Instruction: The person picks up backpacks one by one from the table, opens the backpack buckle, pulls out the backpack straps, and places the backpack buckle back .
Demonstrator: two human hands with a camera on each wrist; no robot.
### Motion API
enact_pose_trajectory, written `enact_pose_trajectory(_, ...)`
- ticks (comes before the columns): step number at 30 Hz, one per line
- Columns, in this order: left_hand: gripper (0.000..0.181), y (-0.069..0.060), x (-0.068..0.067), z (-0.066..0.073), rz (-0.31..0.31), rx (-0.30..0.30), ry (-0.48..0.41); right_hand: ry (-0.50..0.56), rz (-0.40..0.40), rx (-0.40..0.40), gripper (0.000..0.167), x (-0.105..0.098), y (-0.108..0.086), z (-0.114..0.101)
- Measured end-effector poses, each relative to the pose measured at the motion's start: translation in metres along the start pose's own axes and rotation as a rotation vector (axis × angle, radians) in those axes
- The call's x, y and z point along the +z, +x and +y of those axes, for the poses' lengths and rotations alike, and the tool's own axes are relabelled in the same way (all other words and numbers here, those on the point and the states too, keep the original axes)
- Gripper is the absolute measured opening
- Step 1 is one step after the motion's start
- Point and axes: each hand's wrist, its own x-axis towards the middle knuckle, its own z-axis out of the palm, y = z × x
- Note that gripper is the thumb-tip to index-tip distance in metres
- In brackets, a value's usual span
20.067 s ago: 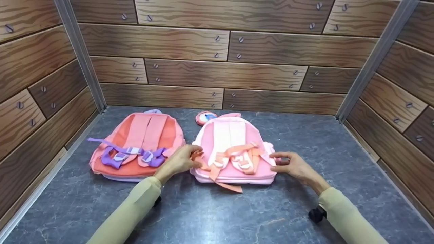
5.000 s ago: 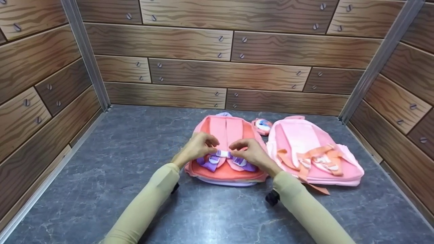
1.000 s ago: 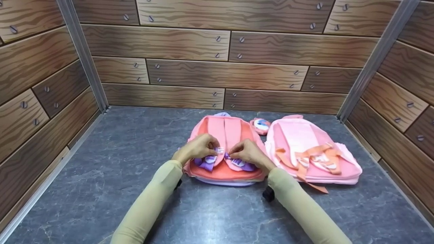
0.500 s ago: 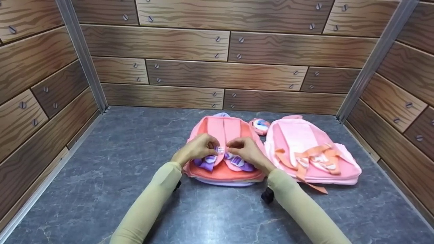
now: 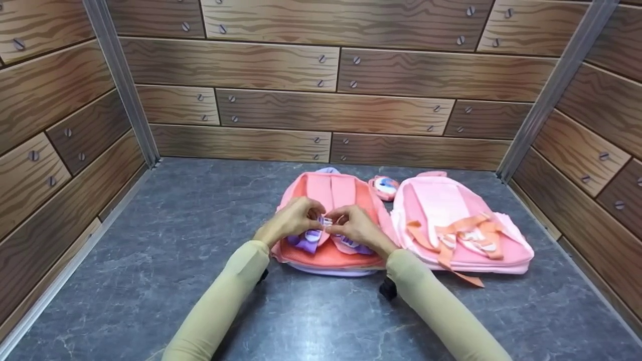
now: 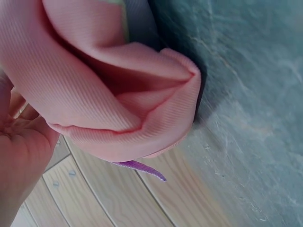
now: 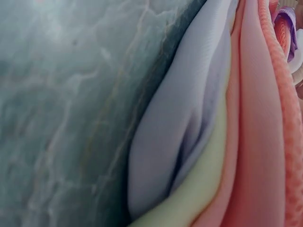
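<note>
A coral backpack (image 5: 318,188) lies straps up in the middle of the table, with purple webbing across its lower half. My left hand (image 5: 297,216) pinches a white-and-purple strap buckle (image 5: 326,221) near the bag's centre line. From the other side my right hand (image 5: 357,224) has its thumb and fingertips around the buckle's right end, close to the left fingertips. Fingers partly cover the buckle, so whether its halves are joined is hidden. The left wrist view shows the left hand (image 6: 23,156) beside the bag's folded side.
A pink backpack (image 5: 441,195) with orange straps lies against the coral one on the right. A round coral-and-white pouch (image 5: 385,187) sits between their tops. Wood-patterned walls (image 5: 331,110) enclose the dark marbled table (image 5: 200,200).
Since 20 seconds ago the coral backpack moved to the middle and the pink one right. Over the last second my right hand spread its fingers, then moved left onto the buckle; the left stayed.
</note>
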Motion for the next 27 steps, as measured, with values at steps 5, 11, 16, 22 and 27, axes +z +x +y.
enact_pose_trajectory(5,0.024,-0.0006,0.0016,0.0002,0.012,-0.001,0.000,-0.056,0.027,0.017,0.029,0.0024,-0.0006,-0.0024)
enact_pose_trajectory(11,0.027,-0.0006,0.0021,-0.0007,0.017,-0.009,-0.031,-0.049,0.037,0.043,0.029,0.0040,-0.0021,-0.0014)
enact_pose_trajectory(16,0.031,-0.0012,0.0021,-0.0002,0.019,-0.043,-0.090,-0.029,0.049,0.045,0.031,0.0058,-0.0020,0.0000)
enact_pose_trajectory(22,0.032,-0.0014,0.0030,0.0021,0.057,-0.076,-0.167,-0.032,0.035,0.030,0.031,0.0082,-0.0004,-0.0031)
enact_pose_trajectory(27,0.021,-0.0009,0.0052,0.0044,0.091,-0.130,-0.176,-0.037,0.031,0.021,0.026,0.0095,-0.0006,-0.0040)
